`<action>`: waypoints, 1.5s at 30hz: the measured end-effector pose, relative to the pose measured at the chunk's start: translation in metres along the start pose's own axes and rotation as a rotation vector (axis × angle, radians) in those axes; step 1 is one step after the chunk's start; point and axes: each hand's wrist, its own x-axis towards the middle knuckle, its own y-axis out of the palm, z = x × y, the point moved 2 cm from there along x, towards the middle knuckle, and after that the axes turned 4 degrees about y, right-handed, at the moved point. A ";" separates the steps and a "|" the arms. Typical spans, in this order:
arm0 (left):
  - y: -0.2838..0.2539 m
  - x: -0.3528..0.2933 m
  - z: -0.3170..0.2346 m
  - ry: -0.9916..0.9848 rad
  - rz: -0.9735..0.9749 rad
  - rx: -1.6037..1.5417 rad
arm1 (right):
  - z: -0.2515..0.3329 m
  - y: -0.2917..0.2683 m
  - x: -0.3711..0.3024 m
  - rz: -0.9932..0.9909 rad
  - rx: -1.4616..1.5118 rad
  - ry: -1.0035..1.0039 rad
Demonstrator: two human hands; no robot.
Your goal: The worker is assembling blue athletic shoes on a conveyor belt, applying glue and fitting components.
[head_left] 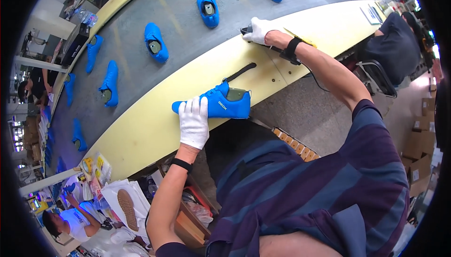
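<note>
A bright blue shoe (228, 102) with an olive-green last inside lies on its side at the edge of the cream bench. Wrapped over its toe end is my left hand (193, 121), in a white glove, with the fingers closed on the shoe. Just beyond the shoe's opening a narrow black strip (242, 71) rests on the bench; whether it joins the shoe I cannot tell. My right hand (259, 31), also gloved in white, is farther off by the conveyor's edge. Its fingers are closed around a dark, slim object (245, 30), mostly hidden by the hand.
Beyond the bench a grey conveyor belt (181, 45) carries several blue shoes, including one nearby (155, 43). A yellow item (303, 37) lies behind my right wrist. At lower left are a shoe sole (127, 209) and bags. Other people sit at left and right; cardboard boxes (418, 144) stand at right.
</note>
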 end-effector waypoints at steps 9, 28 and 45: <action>0.014 -0.050 0.002 -0.179 0.021 0.054 | 0.069 0.066 -0.153 0.449 0.259 -0.578; 0.017 -0.124 -0.008 -1.530 -0.650 -1.220 | 0.199 0.156 -0.240 0.424 0.284 -0.634; -0.013 -0.113 0.415 -1.269 0.033 0.082 | 0.090 0.134 -0.166 -0.288 0.084 -0.445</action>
